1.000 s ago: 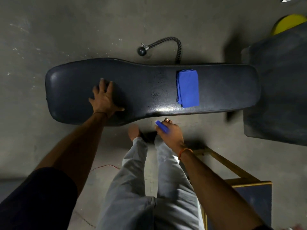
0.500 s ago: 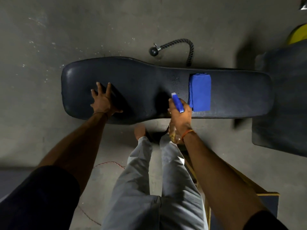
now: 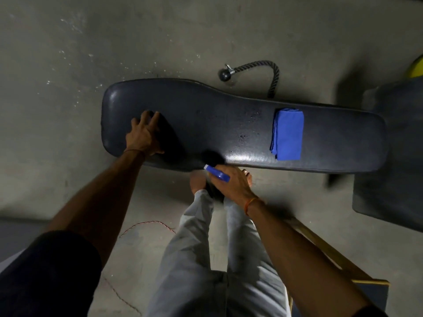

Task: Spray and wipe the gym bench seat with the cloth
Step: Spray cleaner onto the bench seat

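1 dark padded gym bench [image 3: 206, 115]. 1 folded blue cloth [image 3: 288, 133]. 1 spray bottle [image 3: 217, 173] with a blue head. 2 bare hands: 1 left hand [image 3: 143, 136], 1 right hand [image 3: 233, 186]. 2 legs [image 3: 194, 271] in grey trousers. 1 black rope handle [image 3: 254, 69] with 1 ball end. 1 thin red cord [image 3: 146, 225]. 1 yellow object [image 3: 417, 69], partly cut off.
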### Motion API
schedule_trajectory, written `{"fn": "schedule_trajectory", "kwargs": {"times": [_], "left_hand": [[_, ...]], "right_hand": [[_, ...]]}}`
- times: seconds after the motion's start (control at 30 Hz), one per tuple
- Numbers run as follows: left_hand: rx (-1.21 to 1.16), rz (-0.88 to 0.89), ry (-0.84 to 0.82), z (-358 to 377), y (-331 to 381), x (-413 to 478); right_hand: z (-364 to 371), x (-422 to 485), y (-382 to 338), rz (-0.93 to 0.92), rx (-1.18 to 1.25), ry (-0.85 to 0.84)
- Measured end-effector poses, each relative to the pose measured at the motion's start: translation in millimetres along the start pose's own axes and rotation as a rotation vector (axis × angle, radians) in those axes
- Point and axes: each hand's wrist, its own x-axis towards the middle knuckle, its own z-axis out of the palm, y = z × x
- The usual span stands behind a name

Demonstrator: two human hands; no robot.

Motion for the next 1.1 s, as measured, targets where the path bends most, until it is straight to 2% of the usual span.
{"fn": "schedule_trajectory", "kwargs": {"times": [0.17,0.37,0.57,0.67,0.87,0.93,1.1], "left_hand": [[-0.169,-0.221,0.050,5.7,-59.0,-8.2],[-0.243,-0.211,-0.003,0.8,-62.5,-3.3],[-0.410,-0.172,0.167,9.9,-97.3,-1.6],[-0.423,-0.166,0.193,9.9,-94.3,-1.4],[-0.398,-0.183,0.184,13.9,-92.3,1.8],[-0.392,-0.192,0.181,15.3,-94.7,3.2],[-0.383,-0.209,0.177,12.6,-89.3,5.0]], "right_hand": [[16.4,12.0,-24.1,-0.072,0.030,0.010],[37.0,35.2,-56.9,-0.141,0.001,0.056],[42.0,53.1,-91.7,-0.191,0.013,0.146],[37.4,63.4,-95.9,-0.141,0.100,0.274],[16.2,65.3,-82.8,0.142,0.444,0.426],[5.0,62.0,-74.7,0.192,0.436,0.487],[5.3,44.4,-55.9,0.153,0.430,0.434]]}}
